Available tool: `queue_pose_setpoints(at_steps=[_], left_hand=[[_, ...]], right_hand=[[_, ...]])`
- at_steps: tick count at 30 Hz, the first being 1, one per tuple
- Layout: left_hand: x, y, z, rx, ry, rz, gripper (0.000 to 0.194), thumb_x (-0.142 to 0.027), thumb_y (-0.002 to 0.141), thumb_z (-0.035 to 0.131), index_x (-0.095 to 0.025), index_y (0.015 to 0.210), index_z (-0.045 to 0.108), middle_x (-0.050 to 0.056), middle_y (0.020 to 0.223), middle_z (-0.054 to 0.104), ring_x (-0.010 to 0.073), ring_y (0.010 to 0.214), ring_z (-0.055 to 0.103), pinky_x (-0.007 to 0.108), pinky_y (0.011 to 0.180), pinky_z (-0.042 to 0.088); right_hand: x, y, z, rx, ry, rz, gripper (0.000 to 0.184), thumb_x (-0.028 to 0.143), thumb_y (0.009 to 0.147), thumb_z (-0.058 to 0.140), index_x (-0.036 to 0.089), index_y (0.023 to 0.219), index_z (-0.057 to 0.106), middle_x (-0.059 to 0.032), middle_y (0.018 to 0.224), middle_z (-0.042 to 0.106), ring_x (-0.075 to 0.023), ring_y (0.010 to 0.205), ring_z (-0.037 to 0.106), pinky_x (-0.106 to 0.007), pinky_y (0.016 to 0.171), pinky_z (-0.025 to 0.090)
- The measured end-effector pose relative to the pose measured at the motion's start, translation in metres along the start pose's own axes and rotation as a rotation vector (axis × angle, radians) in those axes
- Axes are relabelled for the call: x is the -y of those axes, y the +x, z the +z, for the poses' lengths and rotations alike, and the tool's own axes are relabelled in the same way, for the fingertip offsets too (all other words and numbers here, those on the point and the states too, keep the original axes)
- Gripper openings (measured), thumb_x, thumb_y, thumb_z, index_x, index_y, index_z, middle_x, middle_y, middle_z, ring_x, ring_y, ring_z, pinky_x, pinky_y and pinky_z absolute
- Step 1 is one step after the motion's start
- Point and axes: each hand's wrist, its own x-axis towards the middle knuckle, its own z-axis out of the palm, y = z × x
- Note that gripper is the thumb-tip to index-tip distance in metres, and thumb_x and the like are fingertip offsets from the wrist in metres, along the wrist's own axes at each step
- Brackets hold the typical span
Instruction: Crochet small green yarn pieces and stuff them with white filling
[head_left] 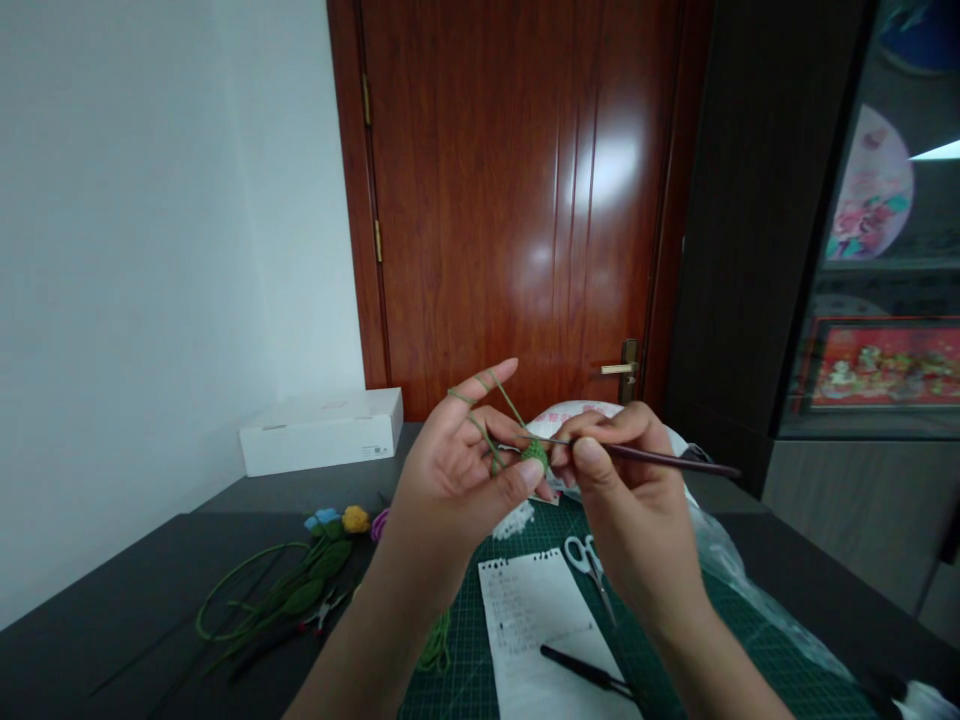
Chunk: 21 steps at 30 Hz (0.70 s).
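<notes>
My left hand [472, 460] pinches a small green crocheted piece [535, 455] between thumb and fingers. Green yarn [510, 402] winds round its raised index finger and runs down to the piece. In my right hand [626, 480] is a crochet hook [667, 459] with a dark handle, gripped like a pencil. The hook's thin metal tip meets the top of the green piece; whether it sits inside a stitch I cannot tell. More green yarn [435, 645] lies below my left forearm.
On a green cutting mat [465, 640] lie a handwritten sheet [525, 610], a black pen [585, 668] and white-handled scissors [596, 575]. Crocheted flowers [355, 519] with green stems and pliers [322, 612] rest at left. Behind stand a white box [322, 432] and a plastic bag [570, 410].
</notes>
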Motion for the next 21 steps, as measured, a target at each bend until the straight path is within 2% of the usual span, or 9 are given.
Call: queue_pose_setpoints(at_steps=[2, 5, 7, 9, 11, 13, 15, 18, 21], left_hand=[[-0.001, -0.004, 0.007, -0.063, 0.020, -0.001, 0.070, -0.008, 0.075, 0.083, -0.020, 0.139, 0.057, -0.002, 0.085, 0.065, 0.0137, 0.071, 0.067, 0.026, 0.067, 0.058], [-0.003, -0.008, 0.014, -0.158, -0.025, -0.044, 0.065, -0.003, 0.071, 0.085, -0.018, 0.130, 0.064, -0.001, 0.085, 0.066, 0.0119, 0.075, 0.064, 0.022, 0.069, 0.056], [-0.004, -0.009, 0.016, -0.134, -0.133, -0.160, 0.053, -0.006, 0.074, 0.082, -0.013, 0.125, 0.067, 0.001, 0.084, 0.066, 0.0119, 0.072, 0.063, 0.022, 0.066, 0.055], [-0.004, -0.009, 0.014, -0.059, -0.254, -0.277, 0.044, -0.009, 0.077, 0.079, -0.009, 0.121, 0.068, 0.003, 0.082, 0.066, 0.0120, 0.067, 0.061, 0.023, 0.061, 0.053], [-0.003, -0.007, 0.011, 0.005, -0.326, -0.318, 0.045, -0.007, 0.078, 0.076, -0.007, 0.122, 0.067, 0.005, 0.082, 0.067, 0.0123, 0.065, 0.061, 0.023, 0.059, 0.051], [-0.003, -0.006, 0.008, 0.025, -0.345, -0.301, 0.049, -0.006, 0.078, 0.075, -0.007, 0.126, 0.066, 0.007, 0.085, 0.068, 0.0142, 0.069, 0.063, 0.023, 0.059, 0.051], [-0.002, -0.005, 0.006, 0.045, -0.339, -0.289, 0.050, -0.007, 0.078, 0.075, -0.007, 0.127, 0.066, 0.008, 0.087, 0.069, 0.0155, 0.072, 0.063, 0.024, 0.059, 0.051], [-0.002, -0.004, 0.003, 0.082, -0.320, -0.287, 0.043, -0.008, 0.079, 0.074, -0.008, 0.122, 0.070, 0.008, 0.086, 0.067, 0.0148, 0.069, 0.062, 0.025, 0.057, 0.050], [0.000, -0.003, 0.002, 0.092, -0.267, -0.269, 0.037, -0.010, 0.078, 0.074, -0.008, 0.115, 0.074, 0.009, 0.087, 0.067, 0.0154, 0.070, 0.061, 0.025, 0.057, 0.050]], right_hand=[[0.003, -0.005, -0.002, -0.044, -0.274, -0.197, 0.017, 0.014, 0.090, 0.073, 0.029, 0.087, 0.065, 0.0017, 0.080, 0.069, -0.0162, 0.075, 0.063, -0.032, 0.069, 0.052], [0.005, -0.011, -0.010, 0.001, -0.623, -0.414, 0.021, 0.011, 0.086, 0.074, 0.031, 0.090, 0.073, -0.0012, 0.078, 0.072, -0.0210, 0.073, 0.064, -0.040, 0.073, 0.051], [0.002, -0.013, -0.015, 0.034, -0.695, -0.482, 0.025, 0.011, 0.084, 0.075, 0.034, 0.095, 0.076, -0.0016, 0.077, 0.074, -0.0220, 0.069, 0.063, -0.043, 0.072, 0.050], [-0.003, -0.013, -0.018, 0.058, -0.639, -0.511, 0.035, 0.006, 0.083, 0.075, 0.038, 0.097, 0.075, 0.0019, 0.075, 0.073, -0.0203, 0.068, 0.063, -0.041, 0.073, 0.049], [-0.008, -0.012, -0.016, 0.010, -0.459, -0.474, 0.030, 0.010, 0.089, 0.071, 0.038, 0.101, 0.073, 0.0009, 0.081, 0.073, -0.0212, 0.076, 0.066, -0.041, 0.075, 0.050], [-0.009, -0.009, -0.012, -0.100, -0.255, -0.321, 0.014, 0.020, 0.096, 0.067, 0.034, 0.097, 0.069, -0.0002, 0.082, 0.070, -0.0197, 0.075, 0.065, -0.037, 0.070, 0.049], [-0.006, -0.007, -0.007, -0.134, -0.119, -0.224, 0.007, 0.025, 0.099, 0.064, 0.031, 0.095, 0.065, 0.0001, 0.079, 0.069, -0.0178, 0.070, 0.062, -0.034, 0.068, 0.048], [0.002, -0.002, -0.003, -0.107, 0.049, -0.092, 0.010, 0.029, 0.099, 0.063, 0.028, 0.090, 0.062, 0.0013, 0.069, 0.063, -0.0165, 0.063, 0.056, -0.032, 0.063, 0.046], [0.007, 0.004, -0.004, -0.016, 0.211, 0.155, 0.016, 0.032, 0.096, 0.066, 0.025, 0.083, 0.060, 0.0033, 0.062, 0.055, -0.0139, 0.055, 0.048, -0.027, 0.054, 0.042]])
